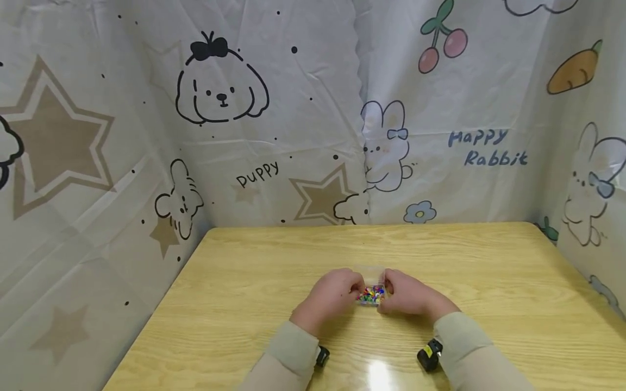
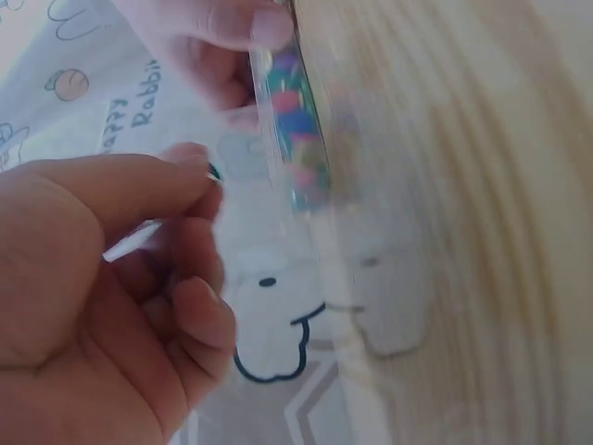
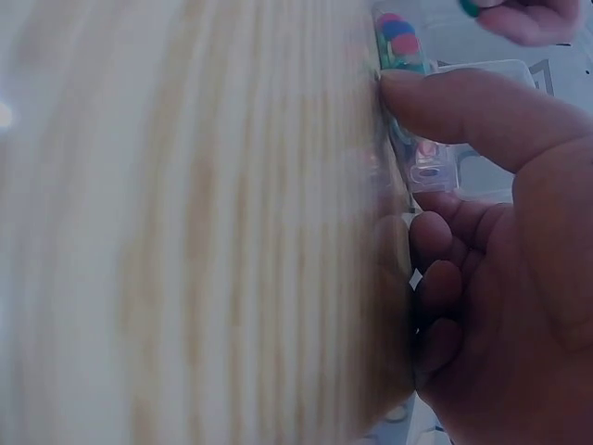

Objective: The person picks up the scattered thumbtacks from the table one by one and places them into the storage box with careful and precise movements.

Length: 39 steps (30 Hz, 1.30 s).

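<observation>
A small clear plastic box (image 1: 373, 304) sits on the table with its transparent lid (image 1: 370, 270) raised at the back. Inside lie many small colourful pieces (image 1: 374, 294) with rounded heads, blurred in the wrist views; their exact kind cannot be told. My right hand (image 1: 408, 293) grips the box at its right end, the thumb (image 3: 445, 104) along the near side. Over the box's left end, my left hand (image 1: 337, 293) pinches a small green piece (image 2: 215, 173) between thumb and forefinger. Most of that piece is hidden by the fingertips.
The box stands on a light wood-grain table (image 1: 264, 255). Printed curtains (image 1: 274, 141) with cartoon animals hang behind it and at both sides. Below each sleeve a black wrist device (image 1: 429, 355) shows.
</observation>
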### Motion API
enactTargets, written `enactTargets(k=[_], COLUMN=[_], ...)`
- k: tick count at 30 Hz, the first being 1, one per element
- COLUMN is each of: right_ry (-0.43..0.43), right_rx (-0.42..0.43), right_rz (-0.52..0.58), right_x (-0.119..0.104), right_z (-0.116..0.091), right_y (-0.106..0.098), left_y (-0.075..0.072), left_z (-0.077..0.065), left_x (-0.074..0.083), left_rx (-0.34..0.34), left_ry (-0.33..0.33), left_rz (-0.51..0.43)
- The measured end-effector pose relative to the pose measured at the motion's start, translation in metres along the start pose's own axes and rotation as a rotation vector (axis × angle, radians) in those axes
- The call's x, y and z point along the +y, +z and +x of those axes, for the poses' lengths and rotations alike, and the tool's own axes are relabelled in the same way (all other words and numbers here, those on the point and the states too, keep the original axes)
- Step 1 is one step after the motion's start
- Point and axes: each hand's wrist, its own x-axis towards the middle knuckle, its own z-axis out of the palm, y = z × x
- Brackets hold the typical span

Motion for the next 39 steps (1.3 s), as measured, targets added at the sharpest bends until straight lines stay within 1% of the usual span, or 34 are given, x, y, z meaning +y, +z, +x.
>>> enactTargets(k=[4, 7, 12, 16, 20, 23, 27, 31, 34, 39], right_ry=[0.009, 0.013, 0.007, 0.005, 0.023, 0.035, 0.038, 0.040, 0.044, 0.056], right_rx=[0.002, 0.005, 0.002, 0.003, -0.002, -0.004, -0.001, 0.003, 0.001, -0.002], right_rz=[0.001, 0.001, 0.007, 0.007, 0.014, 0.019, 0.013, 0.012, 0.009, 0.007], right_x=[0.000, -0.001, -0.002, -0.003, -0.004, -0.003, -0.002, -0.002, -0.004, -0.005], right_z=[0.000, 0.000, -0.001, -0.001, -0.002, -0.001, 0.000, 0.000, 0.000, 0.000], right_y=[-0.001, -0.001, 0.001, 0.002, 0.001, 0.000, -0.002, -0.002, -0.001, 0.001], left_y=[0.004, 0.006, 0.006, 0.001, -0.009, -0.016, -0.026, -0.033, -0.035, -0.034], left_z=[0.005, 0.006, 0.002, -0.008, -0.025, -0.038, -0.052, -0.062, -0.066, -0.069], left_x=[0.007, 0.009, 0.008, 0.001, -0.011, -0.021, -0.031, -0.035, -0.036, -0.038], left_rx=[-0.029, -0.034, -0.034, -0.056, -0.077, -0.094, -0.120, -0.177, -0.225, -0.250], left_ry=[-0.058, -0.094, -0.132, -0.107, -0.070, -0.069, -0.072, -0.093, -0.105, -0.086], left_rz=[-0.017, -0.013, -0.008, 0.053, 0.146, 0.182, 0.183, 0.153, 0.150, 0.152])
